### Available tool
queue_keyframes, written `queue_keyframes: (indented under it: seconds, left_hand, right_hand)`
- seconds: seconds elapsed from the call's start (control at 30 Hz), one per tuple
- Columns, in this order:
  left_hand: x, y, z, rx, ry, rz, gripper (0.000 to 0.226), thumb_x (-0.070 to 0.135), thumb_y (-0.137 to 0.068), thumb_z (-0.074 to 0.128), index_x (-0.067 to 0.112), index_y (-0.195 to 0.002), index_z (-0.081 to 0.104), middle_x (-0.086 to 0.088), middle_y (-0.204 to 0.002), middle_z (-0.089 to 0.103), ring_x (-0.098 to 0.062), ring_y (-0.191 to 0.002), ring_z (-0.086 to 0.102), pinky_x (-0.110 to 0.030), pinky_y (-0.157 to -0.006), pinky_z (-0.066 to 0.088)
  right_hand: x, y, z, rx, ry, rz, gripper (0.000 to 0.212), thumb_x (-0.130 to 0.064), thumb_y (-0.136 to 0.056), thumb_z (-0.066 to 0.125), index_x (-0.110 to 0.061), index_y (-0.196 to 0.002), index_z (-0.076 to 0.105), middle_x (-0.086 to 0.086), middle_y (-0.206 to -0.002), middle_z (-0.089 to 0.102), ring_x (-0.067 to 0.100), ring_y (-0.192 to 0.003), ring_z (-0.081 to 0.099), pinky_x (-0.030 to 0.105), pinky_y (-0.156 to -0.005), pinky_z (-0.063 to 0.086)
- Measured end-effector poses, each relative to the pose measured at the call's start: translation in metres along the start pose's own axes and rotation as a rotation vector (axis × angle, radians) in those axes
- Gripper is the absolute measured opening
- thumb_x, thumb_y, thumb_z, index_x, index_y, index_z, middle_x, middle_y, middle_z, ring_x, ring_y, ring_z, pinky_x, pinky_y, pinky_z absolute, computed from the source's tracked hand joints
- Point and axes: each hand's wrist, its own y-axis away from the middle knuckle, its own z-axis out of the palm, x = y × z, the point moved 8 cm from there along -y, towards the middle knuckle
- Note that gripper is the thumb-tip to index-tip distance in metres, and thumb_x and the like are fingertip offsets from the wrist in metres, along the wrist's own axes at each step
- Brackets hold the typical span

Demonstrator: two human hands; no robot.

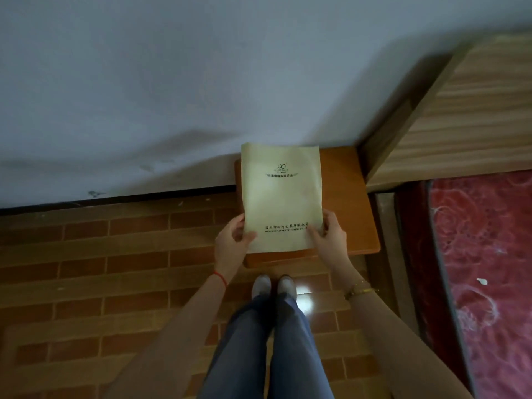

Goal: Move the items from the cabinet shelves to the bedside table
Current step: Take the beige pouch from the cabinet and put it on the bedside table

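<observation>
A pale yellow notebook [280, 197] with dark printed characters is held flat over the orange-brown bedside table [349, 203]. My left hand [231, 240] grips its near left corner, thumb on top. My right hand [329, 234] grips its near right corner, fingers spread on the cover. The notebook covers the left half of the tabletop; I cannot tell whether it rests on the surface or hovers just above it. The cabinet shelves are out of view.
A grey-white wall [172, 96] runs behind the table. A wooden headboard [460, 116] and a bed with a red patterned mattress [483, 254] stand to the right. Brick-patterned floor [115, 269] lies to the left, and my feet [273, 285] stand just before the table.
</observation>
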Motion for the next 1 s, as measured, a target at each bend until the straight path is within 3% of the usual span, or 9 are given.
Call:
queue_keyframes:
  seconds: [0.13,0.3,0.5,0.63,0.77,0.9,1.0]
  left_hand:
    - [-0.043,-0.044,0.032,0.022,0.024,-0.070,0.055,0.010,-0.088,0.069,0.012,-0.139,0.051,-0.002,-0.123,0.066,-0.016,-0.110,0.064,-0.037,-0.093,0.056]
    - [-0.094,-0.081,0.058,0.081,0.037,-0.113,0.054,0.008,-0.088,0.068,0.013,-0.138,0.051,0.003,-0.116,0.066,-0.010,-0.105,0.065,-0.028,-0.086,0.058]
    - [-0.127,-0.094,0.067,0.131,-0.029,-0.091,0.050,0.012,-0.088,0.069,0.017,-0.135,0.053,0.010,-0.109,0.065,0.006,-0.096,0.062,-0.014,-0.075,0.056]
    - [-0.139,-0.096,0.065,0.155,-0.083,-0.079,0.050,0.014,-0.087,0.070,0.016,-0.135,0.055,0.008,-0.110,0.065,0.004,-0.096,0.061,-0.008,-0.072,0.052]
    - [-0.141,-0.095,0.062,0.138,-0.163,-0.048,0.047,0.018,-0.088,0.071,0.018,-0.133,0.057,0.006,-0.110,0.068,-0.003,-0.098,0.064,-0.017,-0.077,0.057]
    - [-0.132,-0.087,0.046,0.108,-0.312,-0.073,0.046,0.021,-0.090,0.068,0.020,-0.134,0.056,0.004,-0.124,0.064,-0.008,-0.107,0.061,-0.024,-0.089,0.054]
    - [-0.097,-0.071,0.029,0.076,-0.462,0.014,0.041,0.026,-0.093,0.061,0.023,-0.133,0.055,0.004,-0.129,0.061,-0.011,-0.115,0.058,-0.033,-0.098,0.052]
  right_hand:
    - [0.046,-0.049,0.022,-0.022,0.007,0.036,0.040,-0.016,-0.090,0.064,-0.018,-0.126,0.046,-0.015,-0.101,0.060,0.001,-0.090,0.064,0.012,-0.065,0.055]
    - [0.099,-0.087,0.052,-0.052,0.029,0.065,0.041,-0.013,-0.090,0.063,-0.020,-0.126,0.045,-0.026,-0.094,0.057,-0.018,-0.078,0.058,0.005,-0.058,0.048]
    - [0.133,-0.100,0.078,-0.077,0.093,0.038,0.040,-0.014,-0.091,0.061,-0.020,-0.127,0.043,-0.014,-0.099,0.062,-0.004,-0.079,0.064,0.014,-0.057,0.053]
    - [0.136,-0.102,0.085,-0.071,0.165,0.006,0.041,-0.016,-0.091,0.060,-0.018,-0.128,0.043,0.000,-0.117,0.060,0.014,-0.100,0.059,0.027,-0.078,0.052]
    - [0.133,-0.102,0.081,-0.030,0.348,-0.012,0.047,-0.017,-0.090,0.060,-0.010,-0.133,0.042,0.008,-0.123,0.052,0.025,-0.112,0.048,0.040,-0.095,0.045]
    - [0.122,-0.100,0.062,-0.029,0.542,0.029,0.053,-0.021,-0.091,0.059,-0.010,-0.138,0.039,0.010,-0.129,0.049,0.028,-0.118,0.044,0.042,-0.099,0.042]
    - [0.092,-0.089,0.035,-0.006,0.599,-0.015,0.052,-0.024,-0.092,0.057,-0.012,-0.139,0.039,0.008,-0.131,0.049,0.025,-0.119,0.043,0.040,-0.100,0.041]
